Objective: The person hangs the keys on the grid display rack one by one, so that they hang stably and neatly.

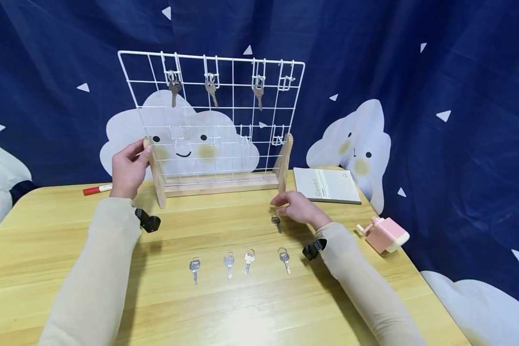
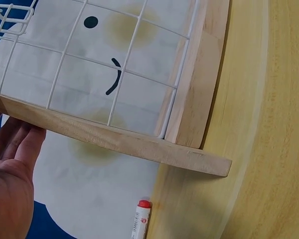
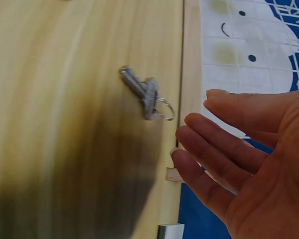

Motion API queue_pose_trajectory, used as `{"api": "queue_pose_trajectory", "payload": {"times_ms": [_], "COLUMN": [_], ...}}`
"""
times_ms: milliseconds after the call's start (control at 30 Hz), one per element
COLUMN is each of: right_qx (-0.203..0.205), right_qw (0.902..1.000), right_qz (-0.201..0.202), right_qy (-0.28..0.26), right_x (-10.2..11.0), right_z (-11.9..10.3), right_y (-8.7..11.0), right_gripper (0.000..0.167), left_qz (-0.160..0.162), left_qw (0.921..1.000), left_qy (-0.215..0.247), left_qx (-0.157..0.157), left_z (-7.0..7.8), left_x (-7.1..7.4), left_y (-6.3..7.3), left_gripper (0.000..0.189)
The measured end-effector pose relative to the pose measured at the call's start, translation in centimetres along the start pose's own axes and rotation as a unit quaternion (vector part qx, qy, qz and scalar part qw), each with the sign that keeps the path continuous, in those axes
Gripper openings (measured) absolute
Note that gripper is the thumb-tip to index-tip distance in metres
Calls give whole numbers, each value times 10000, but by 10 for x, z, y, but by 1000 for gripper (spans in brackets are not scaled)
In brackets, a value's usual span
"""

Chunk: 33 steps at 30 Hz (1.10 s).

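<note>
Seemingly untouched, blurred key (image 3: pixel 149 97) near right hand (image 1: pixel 298 207), grip loose; left hand (image 1: pixel 129 169) pinches post (image 1: pixel 156 179), fingertips (image 2: pixel 36 133) half-hidden.

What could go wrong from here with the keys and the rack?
The left hand grips the wooden side post of the rack; a tug might shake the hanging keys loose.
The right hand holds nothing, its fingers near a loose key; a hurried pinch could miss it.
</note>
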State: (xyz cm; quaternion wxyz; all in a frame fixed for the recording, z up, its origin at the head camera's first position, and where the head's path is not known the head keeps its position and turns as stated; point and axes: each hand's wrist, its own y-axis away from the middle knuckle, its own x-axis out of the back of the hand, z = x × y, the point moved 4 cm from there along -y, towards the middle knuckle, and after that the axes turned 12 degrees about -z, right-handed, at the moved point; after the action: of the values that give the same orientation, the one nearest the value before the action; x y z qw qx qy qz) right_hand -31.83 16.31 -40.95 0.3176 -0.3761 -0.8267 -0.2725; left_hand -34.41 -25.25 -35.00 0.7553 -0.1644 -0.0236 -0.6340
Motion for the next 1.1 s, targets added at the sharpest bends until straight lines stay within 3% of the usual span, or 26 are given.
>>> {"api": "queue_pose_trajectory", "payload": {"times_ms": [433,900,1100], "right_qx": [-66,-42,-95], "right_qw": [9998,9965,9969], "right_qz": [-20,108,130], "right_qy": [165,833,776], "right_x": [-10,-13,-15], "right_z": [10,13,14], "right_y": [-5,-11,-12], "right_gripper": [19,13,12], "left_qz": [32,88,88], "left_qw": [10000,9999,9999], "left_qy": [-13,-92,-98], "left_qx": [63,72,15], "left_z": [-1,-1,0], "left_x": [-1,0,0], "left_y": [2,1,1], "left_gripper": [46,46,45]}}
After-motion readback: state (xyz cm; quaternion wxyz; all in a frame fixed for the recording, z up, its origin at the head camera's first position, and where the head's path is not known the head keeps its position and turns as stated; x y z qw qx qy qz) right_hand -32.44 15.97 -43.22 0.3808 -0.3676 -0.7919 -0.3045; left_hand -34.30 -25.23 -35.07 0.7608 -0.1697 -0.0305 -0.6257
